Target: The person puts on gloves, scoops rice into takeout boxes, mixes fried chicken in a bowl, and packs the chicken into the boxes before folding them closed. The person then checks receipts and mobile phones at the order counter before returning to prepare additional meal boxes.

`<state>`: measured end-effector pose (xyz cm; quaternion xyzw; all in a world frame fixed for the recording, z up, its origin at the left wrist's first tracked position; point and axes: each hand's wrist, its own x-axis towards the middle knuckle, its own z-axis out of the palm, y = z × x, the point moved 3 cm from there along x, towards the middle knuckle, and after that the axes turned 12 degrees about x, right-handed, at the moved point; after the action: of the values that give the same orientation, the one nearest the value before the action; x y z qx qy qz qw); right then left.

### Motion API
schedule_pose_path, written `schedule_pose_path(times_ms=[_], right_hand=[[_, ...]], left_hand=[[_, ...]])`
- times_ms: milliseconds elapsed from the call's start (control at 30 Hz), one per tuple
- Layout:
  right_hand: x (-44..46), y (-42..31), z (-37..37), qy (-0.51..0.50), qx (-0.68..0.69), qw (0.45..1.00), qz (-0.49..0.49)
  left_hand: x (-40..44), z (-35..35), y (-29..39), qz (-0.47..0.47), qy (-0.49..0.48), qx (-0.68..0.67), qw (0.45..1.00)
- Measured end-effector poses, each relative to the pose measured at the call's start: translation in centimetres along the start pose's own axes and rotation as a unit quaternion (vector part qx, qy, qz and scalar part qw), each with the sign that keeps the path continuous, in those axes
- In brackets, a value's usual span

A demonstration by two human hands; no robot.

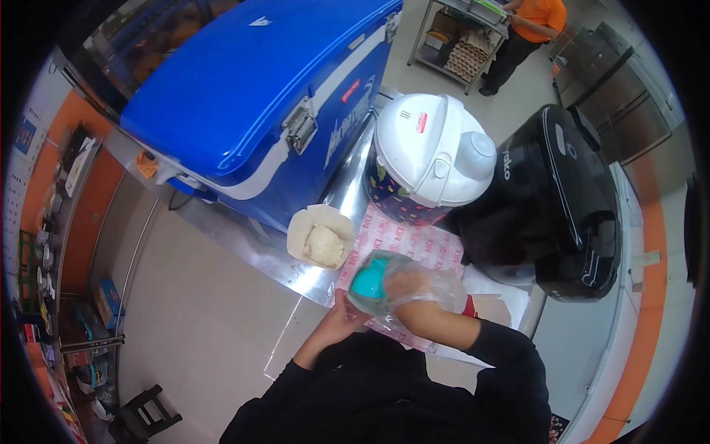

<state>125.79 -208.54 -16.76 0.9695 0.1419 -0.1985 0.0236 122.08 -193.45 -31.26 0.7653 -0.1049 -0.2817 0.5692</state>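
Note:
My left hand (346,317) is closed around the near left side of a greenish see-through container (360,303) at the front edge of the counter. Inside it sits a rounded turquoise cup (369,282). Clear, loose plastic, like a disposable glove, covers my right hand (411,284). That hand reaches over the container's right side with its fingers closed at the turquoise cup, their tips partly hidden by the plastic. Just beyond my hands stands an open paper box (299,231) holding a mound of white rice (323,246).
A large blue cooler box (251,96) stands at the back left. Beside it are a white-lidded rice warmer (421,155) and a black cooker (532,200). Pink-printed paper (403,240) covers part of the metal counter (259,255). A person in orange (538,18) stands by a far trolley.

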Motion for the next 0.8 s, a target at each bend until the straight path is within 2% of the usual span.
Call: schedule_pose_path(times_ms=[67,133,167,200,267,300,367,400,433,500,533,600,667,700,767,800], right_hand=[[-1.2,1.1,-2.6,-0.021,0.011,1.000,0.020],[-4.3,1.7,-9.2,-0.016,0.045,0.995,0.085],[-5.3,1.8,-11.9,-0.007,0.074,0.989,0.129],[-5.1,1.6,-13.4,0.013,0.088,0.988,0.129],[-3.8,1.6,-15.5,0.053,0.114,0.984,0.129],[-1.8,1.4,-14.9,0.061,0.143,0.982,0.106],[3.0,-0.8,-13.3,0.028,0.070,0.997,0.019],[5.0,-2.3,-11.6,0.054,0.033,0.998,0.000],[6.7,-3.4,-9.6,0.079,-0.006,0.997,-0.019],[8.9,-3.0,-4.4,0.056,0.061,0.983,-0.161],[9.1,-3.5,-4.1,0.042,0.093,0.968,-0.231],[9.8,-5.3,-4.4,0.020,0.056,0.997,-0.057],[10.1,-6.0,-3.5,0.027,0.046,0.998,0.015],[10.6,-5.9,-1.2,0.044,0.059,0.997,0.001],[11.1,-5.5,0.3,0.038,0.065,0.997,-0.020],[11.5,-5.0,0.3,0.018,0.058,0.998,-0.028]], left_hand=[[-0.6,-0.8,-1.4,-0.003,-0.025,0.012,1.000],[-1.9,-3.6,-2.1,-0.027,-0.055,0.034,0.998],[-2.2,-5.4,-3.0,-0.109,0.000,-0.008,0.994],[-2.3,-7.0,-2.7,-0.075,0.081,0.060,0.992],[-2.3,-9.7,-1.4,-0.006,0.238,0.195,0.951],[-1.4,-10.0,-2.0,0.006,0.263,0.119,0.957],[0.5,-9.9,-1.3,0.061,0.301,0.160,0.938],[1.5,-9.6,-1.1,0.091,0.320,0.180,0.926],[2.7,-9.0,-2.0,0.107,0.322,0.129,0.932],[4.0,-7.8,-0.9,0.088,0.330,0.075,0.937],[4.5,-7.3,-0.5,0.077,0.334,0.048,0.938],[5.5,-6.7,-0.7,0.059,0.354,0.027,0.933],[5.7,-6.9,0.6,0.032,0.365,-0.024,0.930],[6.1,-6.8,-0.6,0.069,0.394,0.069,0.914],[7.4,-5.8,-5.6,0.075,0.350,0.096,0.929],[7.6,-5.9,-5.5,0.083,0.343,0.117,0.928]])
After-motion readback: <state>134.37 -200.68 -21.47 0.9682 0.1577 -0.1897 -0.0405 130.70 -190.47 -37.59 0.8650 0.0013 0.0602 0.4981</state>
